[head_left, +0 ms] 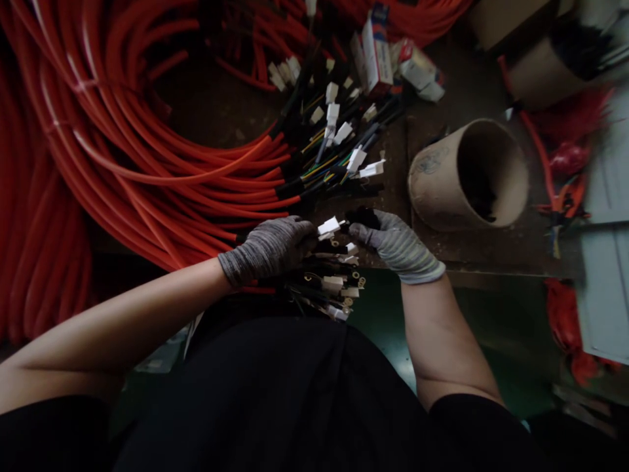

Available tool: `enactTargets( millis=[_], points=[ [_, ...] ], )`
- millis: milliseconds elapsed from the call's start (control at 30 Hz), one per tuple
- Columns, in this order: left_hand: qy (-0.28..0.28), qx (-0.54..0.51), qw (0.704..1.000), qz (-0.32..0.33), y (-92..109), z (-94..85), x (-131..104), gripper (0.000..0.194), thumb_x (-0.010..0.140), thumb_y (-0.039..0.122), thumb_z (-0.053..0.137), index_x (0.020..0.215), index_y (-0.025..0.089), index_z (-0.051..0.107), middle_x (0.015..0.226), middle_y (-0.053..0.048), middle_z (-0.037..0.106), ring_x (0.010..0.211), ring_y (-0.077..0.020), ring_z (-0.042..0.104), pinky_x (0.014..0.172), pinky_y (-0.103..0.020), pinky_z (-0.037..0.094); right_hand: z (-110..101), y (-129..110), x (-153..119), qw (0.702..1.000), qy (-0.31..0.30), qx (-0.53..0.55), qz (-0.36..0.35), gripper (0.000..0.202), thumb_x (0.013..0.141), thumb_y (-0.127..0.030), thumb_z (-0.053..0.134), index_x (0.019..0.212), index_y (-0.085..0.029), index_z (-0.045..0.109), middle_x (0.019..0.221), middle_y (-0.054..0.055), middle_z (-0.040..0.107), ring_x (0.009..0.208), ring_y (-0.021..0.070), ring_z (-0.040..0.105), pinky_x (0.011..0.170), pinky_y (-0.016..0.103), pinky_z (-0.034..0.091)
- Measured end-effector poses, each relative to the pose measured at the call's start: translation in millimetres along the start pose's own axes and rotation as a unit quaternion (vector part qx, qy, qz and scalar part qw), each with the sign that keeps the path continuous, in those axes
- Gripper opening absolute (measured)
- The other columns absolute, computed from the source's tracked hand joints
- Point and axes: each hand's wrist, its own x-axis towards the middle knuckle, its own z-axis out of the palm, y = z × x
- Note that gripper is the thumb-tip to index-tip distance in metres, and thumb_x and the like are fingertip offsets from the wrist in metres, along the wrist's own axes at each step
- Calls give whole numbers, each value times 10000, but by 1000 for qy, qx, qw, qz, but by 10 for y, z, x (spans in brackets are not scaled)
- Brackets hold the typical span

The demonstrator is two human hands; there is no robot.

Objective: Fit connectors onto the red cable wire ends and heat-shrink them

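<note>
Glossy orange cables (142,141) lie in thick coils at left, their right-hand ends fanning into slim dark, yellow and blue wires. At centre, near the bench's near edge, the grey-gloved left hand (275,246) holds a small, blocky white connector (329,227) at its fingertips. Farther off stands a red, white and blue box (377,56), its print unreadable. The right hand (405,246), gloved, bunches its fingers beside the connector; whether they grip anything, I cannot tell. Right again, a cardboard tube (435,180) bears illegible scribbles.

The gloved left hand (278,244) holds a white plug (329,227), the right hand (399,244) just beside it; orange cables (147,167) and a cardboard tube (435,174) lie on the tabletop (472,249).
</note>
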Motion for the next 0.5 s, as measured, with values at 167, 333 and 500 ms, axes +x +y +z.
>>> enactTargets(
  millis=[167, 333, 500],
  points=[
    [53, 29, 998, -18, 4, 7, -14, 269, 967, 332, 470, 1026, 126, 633, 795, -85, 672, 732, -217, 643, 622, -280, 404, 3, -39, -2, 996, 55, -70, 8, 420, 678, -524, 783, 906, -173, 747, 842, 44, 730, 808, 220, 643, 785, 356, 519],
    [91, 37, 995, -4, -3, 33, -45, 185, 946, 304, 516, 977, 143, 602, 746, -59, 650, 672, -200, 631, 571, -267, 347, -5, -57, 20, 994, 58, -88, 22, 434, 681, -542, 762, 867, -150, 741, 734, 34, 680, 702, 185, 591, 686, 320, 486],
    [122, 32, 992, 24, -27, 84, -64, 180, 936, 318, 543, 932, 151, 610, 700, -41, 617, 671, -194, 630, 575, -265, 347, 7, -97, 42, 994, 46, -94, 17, 451, 683, -558, 775, 900, -164, 747, 795, 43, 700, 724, 188, 594, 686, 316, 479]
  ],
)
